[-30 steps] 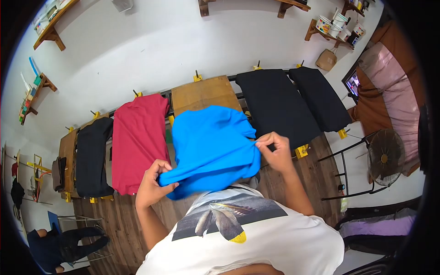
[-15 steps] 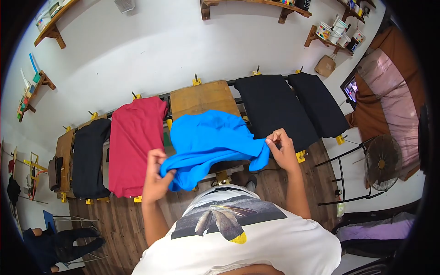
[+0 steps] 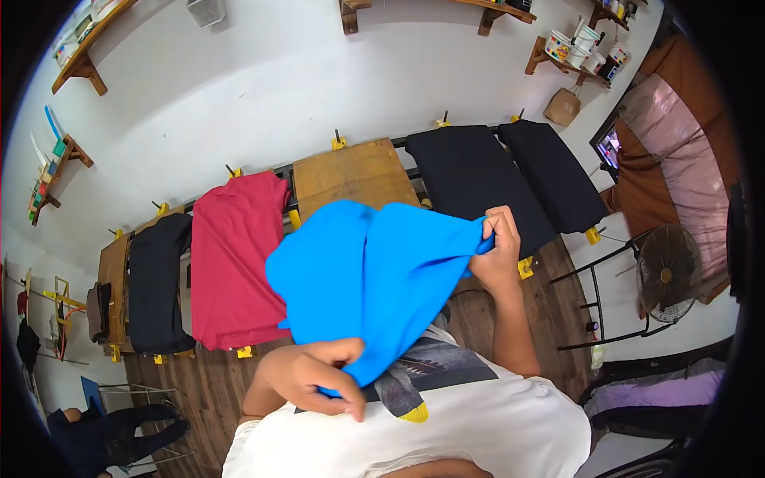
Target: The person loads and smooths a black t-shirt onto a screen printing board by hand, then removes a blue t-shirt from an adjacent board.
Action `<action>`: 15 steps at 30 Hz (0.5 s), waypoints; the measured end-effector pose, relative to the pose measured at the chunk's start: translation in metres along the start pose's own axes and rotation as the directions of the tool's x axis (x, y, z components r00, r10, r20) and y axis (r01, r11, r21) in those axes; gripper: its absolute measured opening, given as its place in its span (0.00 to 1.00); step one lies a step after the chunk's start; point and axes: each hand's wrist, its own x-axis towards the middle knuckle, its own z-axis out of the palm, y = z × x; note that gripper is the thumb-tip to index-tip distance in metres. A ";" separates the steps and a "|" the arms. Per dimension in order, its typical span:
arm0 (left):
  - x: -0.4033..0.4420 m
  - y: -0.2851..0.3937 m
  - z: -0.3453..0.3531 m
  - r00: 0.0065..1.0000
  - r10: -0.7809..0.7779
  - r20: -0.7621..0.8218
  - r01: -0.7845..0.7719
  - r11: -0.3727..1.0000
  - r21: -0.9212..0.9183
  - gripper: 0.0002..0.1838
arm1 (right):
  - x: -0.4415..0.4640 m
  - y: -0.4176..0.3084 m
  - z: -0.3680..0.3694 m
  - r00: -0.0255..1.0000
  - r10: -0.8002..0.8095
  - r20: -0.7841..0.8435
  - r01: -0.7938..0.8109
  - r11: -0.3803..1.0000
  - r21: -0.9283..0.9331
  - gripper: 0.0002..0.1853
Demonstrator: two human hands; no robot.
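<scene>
A bright blue T-shirt is stretched between my two hands in front of a wooden board, with loose folds across it. My right hand pinches its upper right corner, fingers closed on the fabric. Low against my chest, my left hand is bent around the shirt's lower end, with blue cloth showing between its fingers. The bare wooden board shows behind the blue cloth. To its left lies a red shirt over another board.
Black shirts cover boards on the right, and another black shirt lies at left. Yellow clamps line the rack. A black fan stands at right. Another person is at lower left. Shelves with tubs hang above.
My left hand has come down and inward to my chest, pulling its end of the blue T-shirt along. My right hand has risen slightly to the right. The cloth is now spread wider.
</scene>
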 end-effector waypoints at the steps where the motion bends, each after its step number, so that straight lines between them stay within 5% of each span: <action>1: -0.001 -0.002 0.002 1.000 -0.002 -0.002 0.002 1.000 -0.002 0.09 | -0.003 0.005 0.001 0.999 0.044 -0.021 -0.046 0.994 -0.099 0.16; 3: -0.006 -0.008 0.004 0.987 -0.096 -0.126 0.084 0.992 -0.096 0.08 | -0.008 0.017 -0.007 0.997 0.075 0.027 -0.072 0.992 -0.108 0.15; 6: -0.027 -0.003 -0.011 0.928 -0.221 -0.299 0.283 0.941 0.186 0.12 | -0.019 0.035 -0.015 0.971 0.236 0.034 -0.237 0.969 0.068 0.12; 7: -0.031 -0.001 -0.016 0.876 -0.230 -0.424 0.387 0.860 0.333 0.15 | -0.019 0.037 -0.018 0.971 0.236 0.030 -0.237 0.969 0.069 0.12; 9: -0.033 0.012 -0.023 0.727 -0.249 -0.640 0.661 0.506 0.554 0.15 | -0.017 0.037 -0.025 0.911 0.376 0.170 -0.412 0.806 0.426 0.09; 11: -0.044 0.002 -0.040 0.709 -0.080 -0.701 0.697 0.237 0.677 0.10 | -0.005 0.044 -0.036 0.924 0.295 0.245 -0.382 0.758 0.529 0.07; 13: -0.052 -0.005 -0.050 0.657 0.049 -0.752 0.748 0.080 0.659 0.10 | 0.017 0.029 -0.050 0.949 0.058 0.311 -0.236 0.786 0.571 0.10; 15: -0.044 -0.005 -0.059 0.715 0.211 -0.667 0.692 -0.077 0.718 0.09 | 0.044 0.000 -0.054 0.930 -0.171 0.325 -0.072 0.784 0.617 0.08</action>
